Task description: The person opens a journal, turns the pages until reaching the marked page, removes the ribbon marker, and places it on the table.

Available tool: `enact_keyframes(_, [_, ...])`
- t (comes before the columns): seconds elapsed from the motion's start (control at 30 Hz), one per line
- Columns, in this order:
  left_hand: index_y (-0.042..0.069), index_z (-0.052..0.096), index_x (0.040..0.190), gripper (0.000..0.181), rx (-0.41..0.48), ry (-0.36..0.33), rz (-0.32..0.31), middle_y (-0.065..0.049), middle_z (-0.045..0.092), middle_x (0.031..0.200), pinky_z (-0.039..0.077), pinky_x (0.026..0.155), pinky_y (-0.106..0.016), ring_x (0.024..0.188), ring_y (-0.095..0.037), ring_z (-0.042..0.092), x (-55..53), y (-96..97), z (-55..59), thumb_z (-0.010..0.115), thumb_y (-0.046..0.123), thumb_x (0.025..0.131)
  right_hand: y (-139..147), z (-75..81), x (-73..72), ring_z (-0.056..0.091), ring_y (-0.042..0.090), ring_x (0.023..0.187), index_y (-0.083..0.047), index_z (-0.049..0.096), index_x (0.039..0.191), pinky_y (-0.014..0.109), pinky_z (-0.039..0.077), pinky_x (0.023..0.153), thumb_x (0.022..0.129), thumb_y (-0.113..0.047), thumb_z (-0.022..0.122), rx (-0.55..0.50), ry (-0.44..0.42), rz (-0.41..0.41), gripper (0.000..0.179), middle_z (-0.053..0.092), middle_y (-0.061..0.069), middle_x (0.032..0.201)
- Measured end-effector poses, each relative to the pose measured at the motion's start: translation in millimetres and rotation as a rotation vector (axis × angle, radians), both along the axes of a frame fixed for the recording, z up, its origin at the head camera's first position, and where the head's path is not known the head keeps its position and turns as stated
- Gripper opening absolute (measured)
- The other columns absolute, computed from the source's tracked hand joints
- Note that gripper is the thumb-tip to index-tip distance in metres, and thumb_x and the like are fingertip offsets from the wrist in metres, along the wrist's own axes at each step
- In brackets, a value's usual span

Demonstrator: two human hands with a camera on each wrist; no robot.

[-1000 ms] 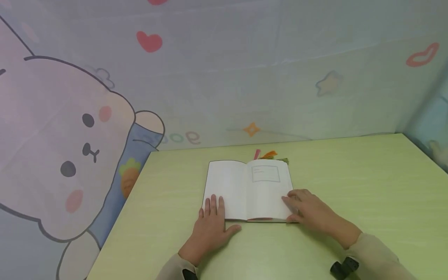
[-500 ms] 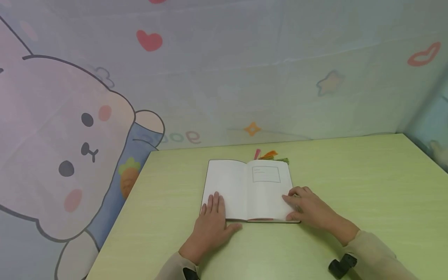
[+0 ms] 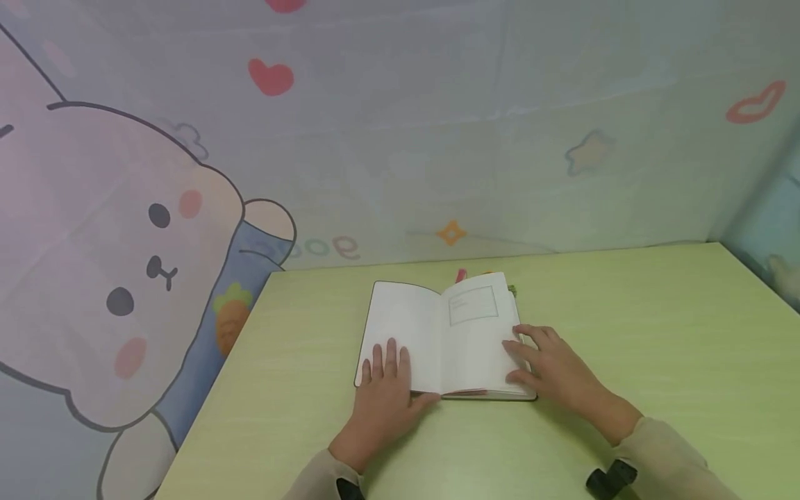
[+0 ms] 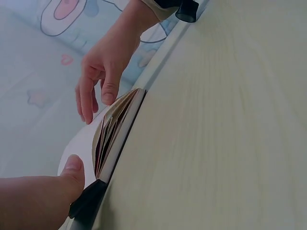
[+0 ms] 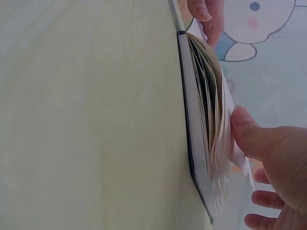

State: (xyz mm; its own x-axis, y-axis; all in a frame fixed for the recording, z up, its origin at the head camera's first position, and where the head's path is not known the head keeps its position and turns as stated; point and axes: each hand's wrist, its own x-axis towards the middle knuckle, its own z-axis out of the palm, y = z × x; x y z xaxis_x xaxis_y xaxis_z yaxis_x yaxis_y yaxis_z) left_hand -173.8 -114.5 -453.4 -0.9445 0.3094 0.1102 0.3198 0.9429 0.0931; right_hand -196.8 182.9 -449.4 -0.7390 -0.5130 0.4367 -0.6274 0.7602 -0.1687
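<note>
An open notebook (image 3: 412, 326) lies on the table, with a blank left page and a printed box on its right page (image 3: 471, 347). My left hand (image 3: 382, 410) rests on the lower left page, fingers straight and thumb along the bottom edge. At the right edge, my right hand (image 3: 556, 368) holds the right page between thumb and fingers. That page is lifted off the stack, its upper corner raised. In the right wrist view, the right thumb (image 5: 244, 124) lies against the page, above the fanned sheets (image 5: 208, 91).
Pink (image 3: 461, 276) and green (image 3: 512, 289) ribbon ends stick out past the notebook's top. The pale green table (image 3: 656, 333) runs back to a cartoon-printed cloth wall (image 3: 387, 139). A black wrist device (image 3: 611, 479) sits at the right sleeve.
The right page has risen from the stack, its top corner shifting up and left and covering most of the orange ribbon. My left hand has slid slightly right on the left page.
</note>
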Motion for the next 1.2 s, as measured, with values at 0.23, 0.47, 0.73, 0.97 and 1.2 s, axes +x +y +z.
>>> enact_keyframes(0.23, [-0.004,0.029,0.142,0.097,-0.015,0.010,0.002,-0.025,0.019,0.149,0.016,0.108,-0.052,0.136,-0.044,0.013,1.7,3.0,2.3,0.038,0.072,0.083,-2,0.7,0.8,0.047,0.039,0.115,-0.004,0.055,0.127,0.052,0.039,0.092,0.068,-0.041,0.078,0.083,-0.050,0.027,0.074,0.052,0.017,0.130])
enact_keyframes(0.47, [-0.004,0.030,0.142,0.095,-0.040,0.016,-0.002,-0.025,0.021,0.149,0.017,0.107,-0.052,0.135,-0.044,0.014,1.4,2.7,1.0,0.038,0.071,0.084,-2,3.5,4.6,0.041,0.041,0.121,-0.008,0.055,0.130,0.062,0.022,0.099,0.074,-0.044,0.071,0.144,-0.155,-0.004,0.068,0.053,0.013,0.131])
enact_keyframes(0.73, [-0.005,0.029,0.142,0.095,-0.058,0.024,-0.005,-0.024,0.019,0.149,0.015,0.108,-0.051,0.136,-0.043,0.013,0.4,3.2,0.7,0.036,0.071,0.085,-2,3.5,3.3,0.043,0.038,0.121,-0.011,0.055,0.131,0.064,0.013,0.100,0.076,-0.043,0.070,0.127,-0.153,-0.007,0.065,0.055,0.009,0.130])
enact_keyframes(0.97, [-0.003,0.031,0.142,0.097,-0.104,0.054,-0.008,-0.022,0.020,0.149,0.014,0.109,-0.049,0.137,-0.040,0.013,-0.8,6.7,3.7,0.034,0.074,0.083,-4,5.0,4.1,0.045,0.035,0.121,-0.013,0.056,0.130,0.063,0.015,0.101,0.079,-0.046,0.067,0.138,-0.057,-0.006,0.063,0.056,0.008,0.129])
enact_keyframes(1.2, [0.000,0.039,0.138,0.093,-0.129,0.108,-0.009,-0.021,0.026,0.148,0.018,0.108,-0.051,0.136,-0.043,0.018,0.8,12.2,8.4,0.035,0.074,0.083,-9,9.1,8.0,0.050,0.035,0.115,-0.008,0.059,0.126,0.055,0.030,0.099,0.080,-0.050,0.064,0.066,0.075,0.029,0.062,0.057,0.013,0.127])
